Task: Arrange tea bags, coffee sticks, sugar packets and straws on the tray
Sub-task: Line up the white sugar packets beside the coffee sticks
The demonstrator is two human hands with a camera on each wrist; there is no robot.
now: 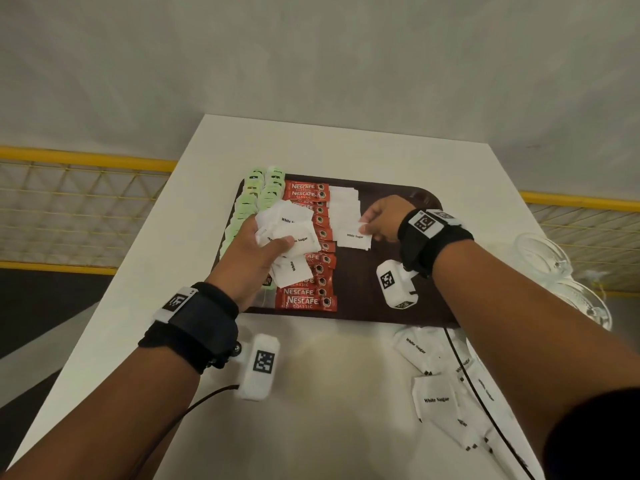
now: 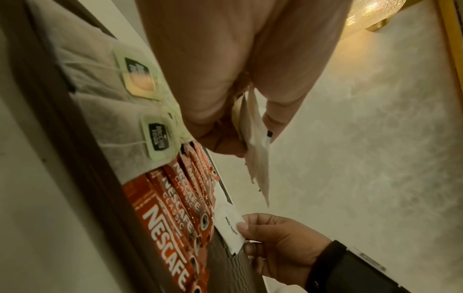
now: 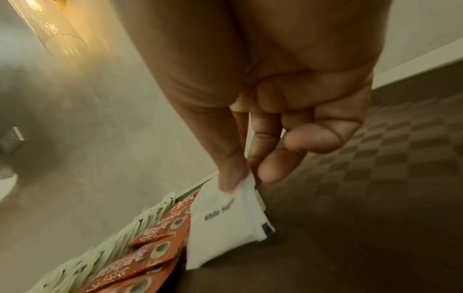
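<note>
- Pinched between thumb and forefinger of the right hand (image 1: 382,218), one sugar packet (image 1: 354,236) lies low over the tray (image 1: 356,299), just right of the coffee sticks (image 1: 308,244); the other fingers curl loosely.
- Left hand (image 1: 258,249) grips a fanned bunch of packets (image 1: 291,233) above the sticks, thumb pressing on top, fingers curled beneath.
- Tea bags (image 1: 254,199) with pale green tags run down the tray's left side; the red sticks overlap in a column beside them; a column of white packets (image 1: 343,206) lies right of the sticks, ending by the pinched one.
- Loose packets (image 1: 438,386) lie scattered on the white table (image 1: 156,271) near the tray's front right corner, a black cable crossing them.
- Clear glassware (image 1: 547,258) stands at the table's right edge.
- Both wrists carry black straps with marker-coded white camera blocks.
- Writing: "NESCAFE CLASSIC" on the sticks, "White Sugar" on the packets; tea tag print is too small to read.
</note>
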